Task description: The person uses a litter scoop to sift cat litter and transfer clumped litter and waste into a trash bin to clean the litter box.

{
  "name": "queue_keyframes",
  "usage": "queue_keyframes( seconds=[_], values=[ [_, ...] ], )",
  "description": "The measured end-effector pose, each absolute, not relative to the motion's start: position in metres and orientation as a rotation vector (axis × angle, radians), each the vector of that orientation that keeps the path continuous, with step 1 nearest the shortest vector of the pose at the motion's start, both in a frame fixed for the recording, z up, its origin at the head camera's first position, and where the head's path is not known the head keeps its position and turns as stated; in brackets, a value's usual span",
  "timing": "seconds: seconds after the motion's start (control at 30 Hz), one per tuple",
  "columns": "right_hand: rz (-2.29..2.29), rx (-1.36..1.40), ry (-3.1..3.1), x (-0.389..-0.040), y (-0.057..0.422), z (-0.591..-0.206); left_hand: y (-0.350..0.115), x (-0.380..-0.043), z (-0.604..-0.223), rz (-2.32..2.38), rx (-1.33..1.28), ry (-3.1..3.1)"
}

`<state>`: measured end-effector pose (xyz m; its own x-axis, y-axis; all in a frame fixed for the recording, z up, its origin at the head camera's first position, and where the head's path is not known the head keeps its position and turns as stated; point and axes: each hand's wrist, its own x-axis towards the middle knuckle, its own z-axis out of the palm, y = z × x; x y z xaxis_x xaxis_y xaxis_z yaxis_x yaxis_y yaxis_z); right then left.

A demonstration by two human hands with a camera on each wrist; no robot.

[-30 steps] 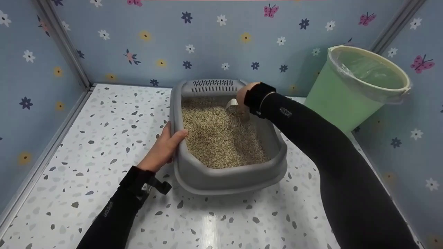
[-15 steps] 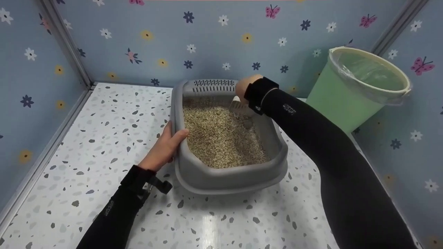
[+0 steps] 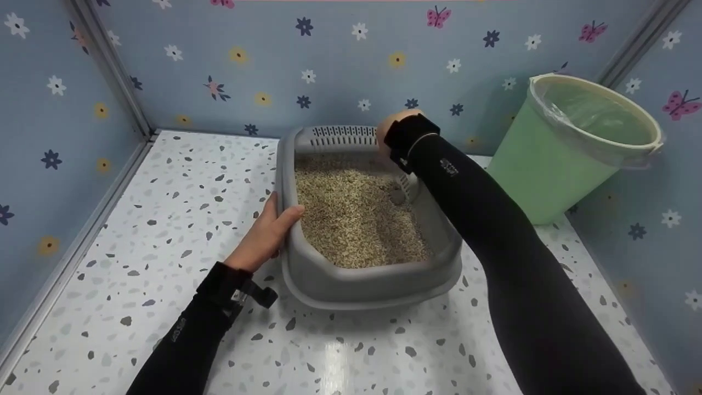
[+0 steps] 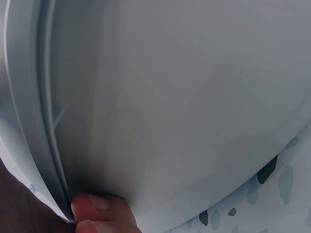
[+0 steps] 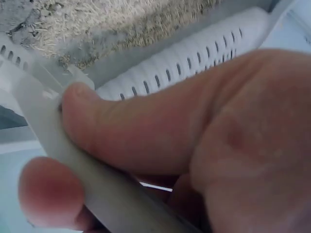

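Observation:
A grey litter box point(image 3: 367, 288) stands on the floor, with tan pellet litter point(image 3: 340, 219) inside. My left hand point(image 3: 264, 235) grips its left rim, thumb over the top; in the left wrist view, fingertips point(image 4: 104, 208) lie against the outer wall under the rim. At the back right corner my right hand point(image 3: 387, 131) holds a pale slotted litter scoop point(image 3: 405, 185). The right wrist view has the thumb pressed on the scoop's handle point(image 5: 48, 114) and fingers curled round it. Beside the scoop's slotted head lies a dark grey clump point(image 3: 397, 196) on the litter.
A green bin point(image 3: 543, 159) with a clear plastic liner stands at the back right, beyond my right forearm. Blue flowered panels point(image 3: 340, 66) enclose the speckled white floor point(image 3: 181, 208) at the back and both sides.
My right hand has risen slightly toward the back rim, and the scoop has swung from the litter's middle toward the right wall. The grey clump has come into sight. My left hand keeps its grip.

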<state>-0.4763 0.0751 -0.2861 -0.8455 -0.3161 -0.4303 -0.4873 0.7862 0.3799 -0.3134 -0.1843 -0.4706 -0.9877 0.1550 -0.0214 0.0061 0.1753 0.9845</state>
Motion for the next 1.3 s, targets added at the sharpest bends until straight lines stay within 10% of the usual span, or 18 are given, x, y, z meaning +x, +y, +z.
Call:
queue_keyframes(
  seconds=[1.3],
  values=[
    [-0.055,-0.498,2.576,-0.562,0.118,-0.311,-0.184,-0.312,-0.474,1.947,0.155,2.340]
  ],
)
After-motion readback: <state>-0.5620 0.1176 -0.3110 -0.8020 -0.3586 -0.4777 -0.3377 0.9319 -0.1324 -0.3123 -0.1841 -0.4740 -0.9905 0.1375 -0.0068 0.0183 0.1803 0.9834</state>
